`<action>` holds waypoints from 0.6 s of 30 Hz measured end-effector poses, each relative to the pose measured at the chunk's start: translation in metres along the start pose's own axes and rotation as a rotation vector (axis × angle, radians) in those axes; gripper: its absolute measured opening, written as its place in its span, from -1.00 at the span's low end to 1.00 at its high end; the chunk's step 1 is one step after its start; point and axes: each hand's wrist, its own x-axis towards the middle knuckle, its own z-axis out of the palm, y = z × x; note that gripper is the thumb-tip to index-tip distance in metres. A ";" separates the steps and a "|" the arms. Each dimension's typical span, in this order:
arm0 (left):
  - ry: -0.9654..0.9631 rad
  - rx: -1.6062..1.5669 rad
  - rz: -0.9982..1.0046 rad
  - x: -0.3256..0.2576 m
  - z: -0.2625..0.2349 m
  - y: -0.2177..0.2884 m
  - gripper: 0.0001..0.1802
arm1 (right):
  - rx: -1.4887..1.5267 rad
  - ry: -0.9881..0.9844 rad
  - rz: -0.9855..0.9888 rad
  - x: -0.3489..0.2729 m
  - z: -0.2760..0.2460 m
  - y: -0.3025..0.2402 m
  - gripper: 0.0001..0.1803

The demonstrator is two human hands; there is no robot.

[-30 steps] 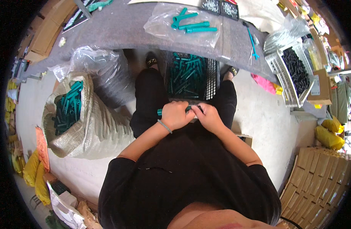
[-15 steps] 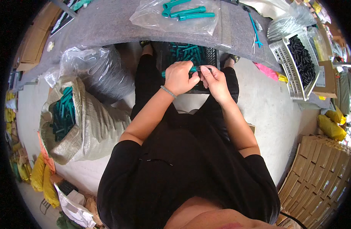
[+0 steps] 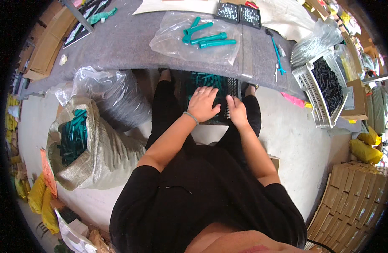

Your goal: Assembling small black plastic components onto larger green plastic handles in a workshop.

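The green tube that was in my grip half a second ago, with a dark piece at its end, no longer shows between my hands. My left hand point(image 3: 201, 105) has opened: its fingers lie out long and nearly side by side, the thumb stands off from them, and I see nothing pinched in it. It is over the black crate point(image 3: 233, 87), between my knees and partly under the table point(image 3: 126, 46). My right hand point(image 3: 238, 114) is just beside it, near the crate's right side, fingers curled in. I cannot tell whether it pinches anything, because the dark crate behind hides what may be there.

Where that tube is now, I cannot make out. Green tubes point(image 3: 208, 79) lie in the crate beyond my fingers, and it may be among them. I take the change to mean that my left hand has let go of this one, so the work on it is probably done.

The sack point(image 3: 114, 154) on my left holds more tubes point(image 3: 75, 134), and a few others point(image 3: 214, 39) lie on a clear bag point(image 3: 171, 47) on the table.
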 end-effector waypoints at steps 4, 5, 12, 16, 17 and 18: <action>0.190 -0.048 0.092 0.068 -0.034 0.013 -0.68 | -0.069 -0.032 0.200 0.003 -0.023 0.043 -0.47; 0.244 -0.039 0.066 0.090 -0.040 0.010 -0.72 | -0.071 -0.020 0.201 0.002 -0.022 0.060 -0.47; -0.075 0.450 0.026 0.181 -0.027 -0.041 -0.88 | 0.462 -0.330 0.160 -0.014 -0.036 -0.007 -0.68; -0.052 0.117 -0.042 0.162 -0.054 -0.026 -0.76 | 0.512 -0.261 0.101 -0.019 -0.068 -0.044 -0.70; -0.064 0.115 -0.042 0.147 -0.064 -0.016 -0.76 | 0.560 -0.272 0.080 -0.020 -0.077 -0.050 -0.69; -0.073 -0.143 -0.130 0.128 -0.073 -0.005 -0.72 | 0.613 -0.253 0.093 -0.021 -0.084 -0.056 -0.69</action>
